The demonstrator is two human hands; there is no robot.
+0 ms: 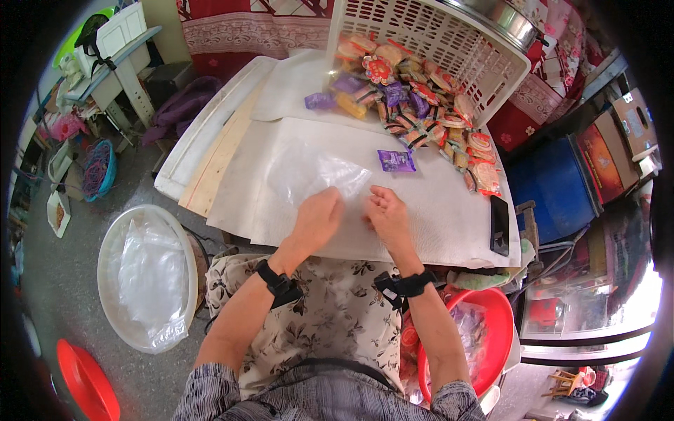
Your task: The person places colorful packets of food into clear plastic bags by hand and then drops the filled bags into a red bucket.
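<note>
A clear plastic bag (319, 174) lies on the pale sheet in front of me. At its near edge is my left hand (318, 219), back upward, fingers closed on the film. Just right of the bag's corner, my right hand (388, 219) has its fingers curled in; whether film lies between them is hidden. A single purple snack packet (397, 161) rests flat just beyond my right hand. Farther back, a heap of small wrapped snacks (414, 95) in red, orange and purple spills from a white plastic basket (516, 70) tipped on its side.
A black phone (499, 224) lies at the table's right edge. Left of my lap, a whitish basin (105, 281) holds clear plastic bags (151, 270). A red tub (502, 337) with wrapped packets stands by my right forearm, and a blue barrel (558, 189) is beyond the table's right side.
</note>
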